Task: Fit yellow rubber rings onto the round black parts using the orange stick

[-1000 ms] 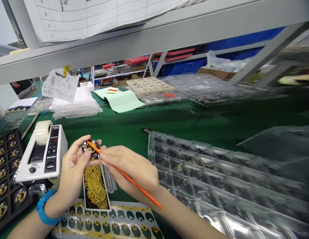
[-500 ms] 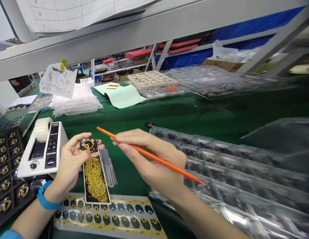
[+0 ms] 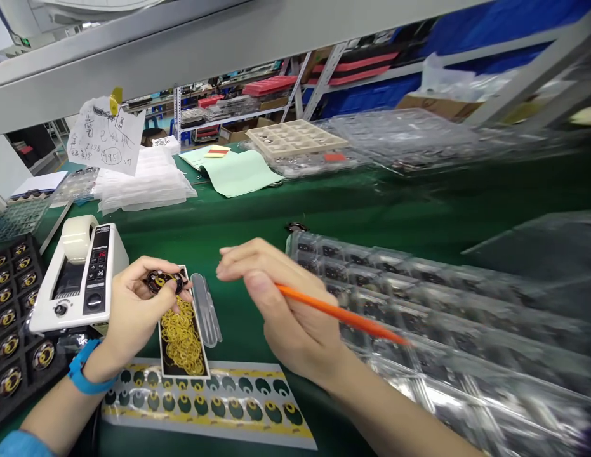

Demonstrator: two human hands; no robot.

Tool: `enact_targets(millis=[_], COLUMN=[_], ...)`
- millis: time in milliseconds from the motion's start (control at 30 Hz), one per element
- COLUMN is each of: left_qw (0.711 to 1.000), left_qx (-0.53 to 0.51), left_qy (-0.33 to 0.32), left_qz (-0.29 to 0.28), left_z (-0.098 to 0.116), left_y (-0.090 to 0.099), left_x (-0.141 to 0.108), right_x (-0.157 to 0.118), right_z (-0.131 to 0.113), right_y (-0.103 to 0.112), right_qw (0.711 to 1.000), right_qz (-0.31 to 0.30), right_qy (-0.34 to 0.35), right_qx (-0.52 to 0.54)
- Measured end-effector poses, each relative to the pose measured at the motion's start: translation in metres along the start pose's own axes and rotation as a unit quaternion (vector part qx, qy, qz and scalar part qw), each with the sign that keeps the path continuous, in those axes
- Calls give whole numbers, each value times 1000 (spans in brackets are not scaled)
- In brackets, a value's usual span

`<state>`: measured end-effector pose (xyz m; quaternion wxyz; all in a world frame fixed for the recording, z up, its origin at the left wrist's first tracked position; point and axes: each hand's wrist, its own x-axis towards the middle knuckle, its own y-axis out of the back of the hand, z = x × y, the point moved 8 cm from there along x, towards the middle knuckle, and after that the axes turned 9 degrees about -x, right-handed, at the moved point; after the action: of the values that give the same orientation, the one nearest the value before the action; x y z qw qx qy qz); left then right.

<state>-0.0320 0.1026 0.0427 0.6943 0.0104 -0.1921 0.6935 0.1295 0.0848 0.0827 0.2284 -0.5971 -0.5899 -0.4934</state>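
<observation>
My left hand (image 3: 136, 311) grips a small round black part with a yellow ring (image 3: 162, 280), tilted edge-on just above a narrow black tray of loose yellow rings (image 3: 181, 335). My right hand (image 3: 280, 304) holds an orange stick (image 3: 343, 313) that points back toward my right forearm; its fingers hover between the ring tray and the clear blister tray (image 3: 419, 317). A blue band (image 3: 80, 376) sits on my left wrist. A clear plastic lid (image 3: 205, 308) lies beside the ring tray.
A white tape dispenser (image 3: 79, 276) stands at the left, with a black tray of round parts (image 3: 12, 317) beyond it. A sticker sheet (image 3: 219, 406) lies at the front edge. Paper stacks (image 3: 143, 184), green sheets (image 3: 233, 171) and a beige tray (image 3: 295, 136) sit at the back.
My right hand drew the orange stick away from the round part and turned it. My left hand lowered and tilted the part toward the ring tray.
</observation>
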Motion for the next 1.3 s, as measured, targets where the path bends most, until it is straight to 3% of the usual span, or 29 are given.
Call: enact_targets(millis=[133, 267, 400, 700, 800, 900, 1000, 1067, 1167, 1300], left_qw=[999, 992, 987, 936, 936, 949, 967, 977, 979, 977], left_qx=[37, 86, 133, 277, 280, 264, 224, 176, 131, 125], left_qy=[-28, -85, -96, -203, -200, -163, -121, -114, -137, -156], left_qz=[23, 30, 0, -70, -77, -54, 0, 37, 69, 68], left_z=[-1, 7, 4, 5, 1, -9, -15, -10, 12, 38], left_y=[4, 0, -10, -27, -28, -16, 5, 19, 27, 21], left_x=[3, 0, -8, -24, -22, -12, 4, 13, 16, 7], right_x=[-5, -12, -16, -16, -13, -9, -13, -24, -41, -45], right_z=[-7, -10, -6, 13, 19, 31, 52, 68, 89, 105], right_y=[-17, -29, -31, -29, -30, -35, -50, -65, -86, -93], right_qw=[999, 989, 981, 994, 996, 986, 937, 899, 863, 865], right_qz=[-25, 14, 36, 0, -10, -57, -155, -247, -345, -349], right_qy=[26, 57, 51, -52, -74, -141, -268, -335, -365, -360], right_qx=[-22, -137, -186, -95, -38, 72, 159, 135, 60, -5])
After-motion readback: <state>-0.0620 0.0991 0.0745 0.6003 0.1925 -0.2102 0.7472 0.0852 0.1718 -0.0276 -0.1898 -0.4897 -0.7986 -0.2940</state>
